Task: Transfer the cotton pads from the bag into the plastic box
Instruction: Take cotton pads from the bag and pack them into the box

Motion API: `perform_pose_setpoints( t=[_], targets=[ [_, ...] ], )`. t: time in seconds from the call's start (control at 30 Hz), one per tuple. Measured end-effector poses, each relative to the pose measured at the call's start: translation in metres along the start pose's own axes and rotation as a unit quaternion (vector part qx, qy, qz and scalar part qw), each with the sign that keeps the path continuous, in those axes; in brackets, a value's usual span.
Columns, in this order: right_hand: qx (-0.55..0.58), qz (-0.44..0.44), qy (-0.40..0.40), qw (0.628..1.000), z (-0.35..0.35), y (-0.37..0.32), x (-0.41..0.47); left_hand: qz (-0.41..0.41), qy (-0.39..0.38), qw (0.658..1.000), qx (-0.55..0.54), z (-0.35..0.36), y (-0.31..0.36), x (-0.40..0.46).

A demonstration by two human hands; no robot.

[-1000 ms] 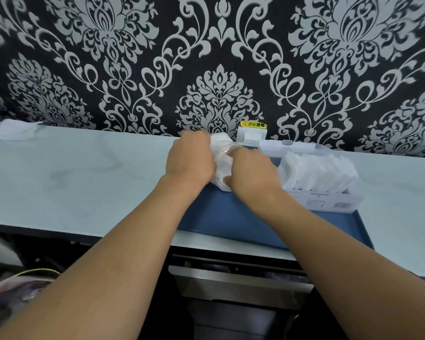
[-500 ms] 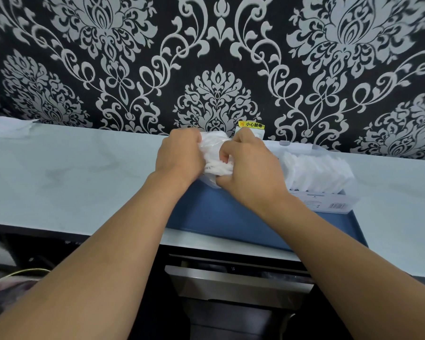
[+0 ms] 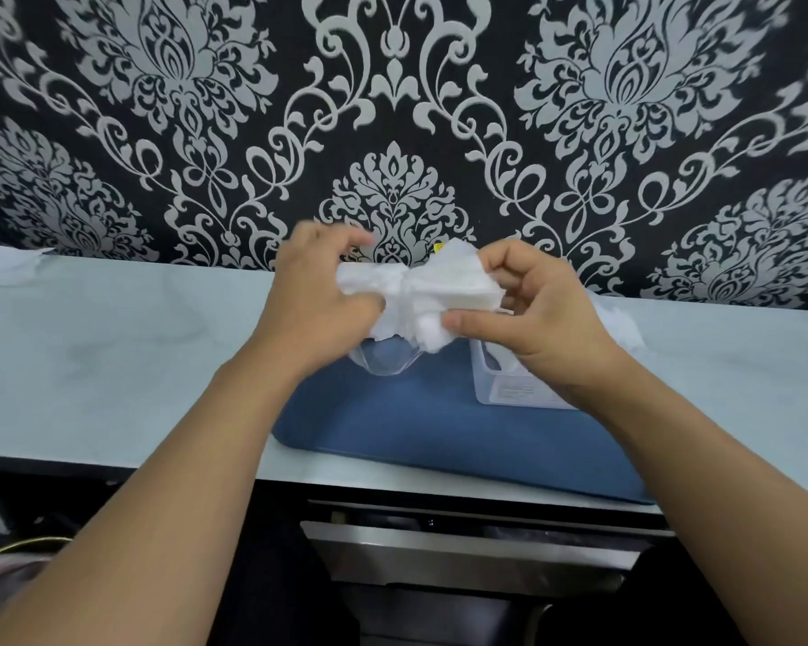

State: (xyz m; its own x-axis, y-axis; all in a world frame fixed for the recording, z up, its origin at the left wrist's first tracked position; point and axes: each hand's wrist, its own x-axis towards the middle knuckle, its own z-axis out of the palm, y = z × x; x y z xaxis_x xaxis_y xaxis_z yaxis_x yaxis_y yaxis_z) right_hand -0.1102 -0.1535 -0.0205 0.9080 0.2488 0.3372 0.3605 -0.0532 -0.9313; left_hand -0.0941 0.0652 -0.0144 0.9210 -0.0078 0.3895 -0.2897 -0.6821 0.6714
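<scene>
My left hand [image 3: 320, 296] grips the clear plastic bag [image 3: 386, 356], whose empty end hangs below it. My right hand [image 3: 539, 314] pinches a stack of white cotton pads [image 3: 444, 289] between thumb and fingers, half out of the bag's mouth. Both hands are raised above the blue mat [image 3: 439, 426]. The clear plastic box [image 3: 509, 389] stands on the mat under my right hand, mostly hidden by it. More white pads [image 3: 621, 319] show in the box to the right of my wrist.
The pale marble counter [image 3: 136, 356] runs left and right along a black patterned wall. A white cloth or paper [image 3: 5, 268] lies at the far left. A steel drawer front [image 3: 462, 552] sits below the counter edge.
Both hands have lifted the bag off the mat. My right hand has pulled a stack of pads partly out toward the right, and the bag's lower end now hangs empty.
</scene>
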Motion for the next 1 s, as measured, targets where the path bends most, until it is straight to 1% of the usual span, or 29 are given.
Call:
perform_pose_setpoints(
  t=[0.03,0.07,0.1,0.13,0.17,0.2,0.23,0.3,0.4,0.53,0.6,0.73,0.9,1.0],
  targets=[
    [0.050,0.022,-0.013,0.998,-0.006,-0.001,-0.001,0.019,0.026,0.994,-0.106,-0.002,0.011,-0.004],
    [0.094,0.042,-0.029,0.994,-0.010,-0.003,-0.002,0.020,0.022,0.977,-0.212,-0.002,0.022,-0.007],
    [0.124,0.057,-0.041,0.990,-0.015,-0.004,-0.003,0.001,-0.014,0.950,-0.311,0.001,0.034,-0.010],
    [0.137,0.064,-0.050,0.987,-0.018,-0.006,-0.003,-0.034,-0.068,0.920,-0.385,0.006,0.042,-0.013],
    [0.133,0.065,-0.052,0.988,-0.020,-0.006,-0.003,-0.070,-0.122,0.894,-0.426,0.013,0.049,-0.015],
    [0.114,0.061,-0.050,0.990,-0.023,-0.007,-0.003,-0.091,-0.165,0.883,-0.430,0.020,0.054,-0.017],
    [0.088,0.056,-0.042,0.994,-0.026,-0.008,-0.003,-0.096,-0.191,0.883,-0.418,0.027,0.058,-0.018],
    [0.046,0.052,-0.012,0.997,-0.032,-0.011,-0.005,-0.089,-0.192,0.889,-0.406,0.036,0.059,-0.018],
    [0.007,0.035,0.040,0.999,-0.042,-0.013,-0.008,-0.112,-0.197,0.871,-0.437,0.042,0.058,-0.013],
    [-0.024,0.021,0.085,0.996,-0.052,-0.011,-0.011,-0.151,-0.221,0.854,-0.447,0.050,0.060,-0.010],
    [-0.030,0.027,0.099,0.994,-0.053,-0.008,-0.012,-0.163,-0.205,0.848,-0.461,0.057,0.063,-0.011],
    [-0.024,0.073,0.088,0.993,-0.055,-0.002,-0.014,-0.174,-0.148,0.853,-0.470,0.071,0.067,-0.012],
    [-0.034,0.068,0.071,0.995,-0.059,0.000,-0.017,-0.199,-0.135,0.845,-0.478,0.075,0.067,-0.014],
    [-0.044,0.071,0.048,0.995,-0.059,-0.001,-0.016,-0.201,-0.136,0.853,-0.462,0.077,0.064,-0.014]
  ],
)
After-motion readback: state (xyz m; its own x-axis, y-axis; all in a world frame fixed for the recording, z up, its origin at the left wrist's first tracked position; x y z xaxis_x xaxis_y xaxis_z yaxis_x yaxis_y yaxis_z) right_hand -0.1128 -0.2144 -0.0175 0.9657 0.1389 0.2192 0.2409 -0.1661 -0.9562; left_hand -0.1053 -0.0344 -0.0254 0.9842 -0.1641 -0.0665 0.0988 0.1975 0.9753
